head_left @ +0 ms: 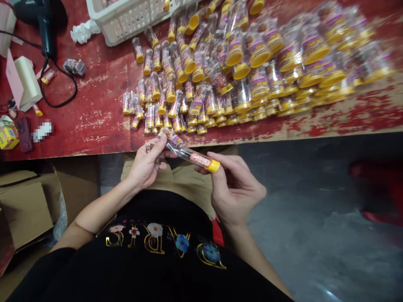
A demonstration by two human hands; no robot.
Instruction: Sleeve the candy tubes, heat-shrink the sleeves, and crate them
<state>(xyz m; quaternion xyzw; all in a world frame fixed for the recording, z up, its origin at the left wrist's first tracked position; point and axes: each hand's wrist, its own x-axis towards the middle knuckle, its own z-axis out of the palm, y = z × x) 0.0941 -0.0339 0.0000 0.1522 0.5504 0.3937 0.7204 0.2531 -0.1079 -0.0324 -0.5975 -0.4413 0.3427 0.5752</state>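
Note:
A clear plastic tube with a yellow cap (199,159) is held over my lap, with small reddish-white contents near its capped end. My right hand (234,184) pinches the yellow cap between thumb and fingers. At the tube's other end, my left hand (149,161) grips a clear printed plastic sleeve (172,137) between thumb and fingers. The sleeve meets the tube's end; how far it covers the tube I cannot tell. More printed plastic shows under my left fingers. Many similar wrapped tubes with yellow caps (198,100) lie piled on the red table just beyond.
The worn red table (94,126) has its near edge just past my hands. A white perforated basket (126,25) stands at the back. To the left lie a dark heat gun or hair dryer (45,29) with its cord, a phone (24,134) and a yellow box (8,133). Cardboard boxes (28,205) stand below left.

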